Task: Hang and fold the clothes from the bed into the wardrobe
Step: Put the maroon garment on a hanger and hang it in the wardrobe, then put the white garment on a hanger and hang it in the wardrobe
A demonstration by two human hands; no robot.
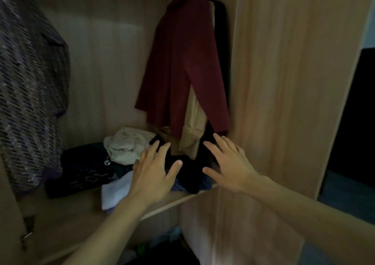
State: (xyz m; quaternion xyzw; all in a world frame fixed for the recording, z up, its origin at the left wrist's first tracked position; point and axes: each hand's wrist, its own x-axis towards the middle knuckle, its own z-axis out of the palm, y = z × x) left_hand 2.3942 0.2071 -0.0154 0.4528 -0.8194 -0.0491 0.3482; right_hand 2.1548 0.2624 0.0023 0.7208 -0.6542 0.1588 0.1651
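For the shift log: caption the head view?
Open left hand and right hand reach over a dark garment on the wardrobe shelf, beneath a hanging maroon shirt.

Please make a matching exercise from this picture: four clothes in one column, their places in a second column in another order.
1 red shirt
2 patterned coat
3 cream cloth
4 white cloth

A hangs far left
B crumpled, middle of shelf
C hangs at right
D shelf's front edge

Pairs: 1-C, 2-A, 3-B, 4-D

Dim light. Pale wood wardrobe [284,82]; dark opening [353,112] to its R, dark floor [345,199] below.
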